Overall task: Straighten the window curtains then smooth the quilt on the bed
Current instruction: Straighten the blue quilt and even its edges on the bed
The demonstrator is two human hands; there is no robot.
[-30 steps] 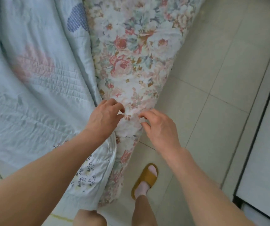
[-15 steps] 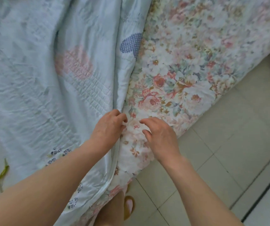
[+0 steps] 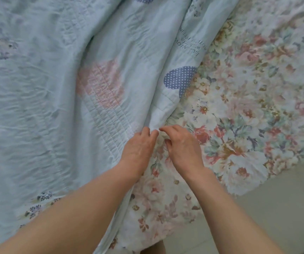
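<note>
Left grip (image 3: 138,145): fingers curled down, fingertips pinching the pale blue quilt (image 3: 42,99) at its right-hand edge fold. Right grip (image 3: 182,143): fingers bent, tips meeting the same raised fold from the other side, thumb tucked under; it looks clenched on the quilt edge, though the contact itself is partly hidden by the knuckles. Both hands almost touch, just beside each other at the fold.

Quilt lies spread over the left and centre of the bed, wrinkled in long ripples on the left side. Printed on it: a faded pink heart (image 3: 99,83) above the left hand, a blue dotted heart (image 3: 180,77) at the edge, small dark flower sprigs low left. Its edge runs diagonally from top right down to the hands, then on toward the bottom of the view.

Floral bedsheet (image 3: 248,99), roses on white, is exposed to the right of the quilt edge and drapes over the bed's side. Pale tiled floor (image 3: 285,208) shows at lower right. Both bare forearms enter from the bottom.
</note>
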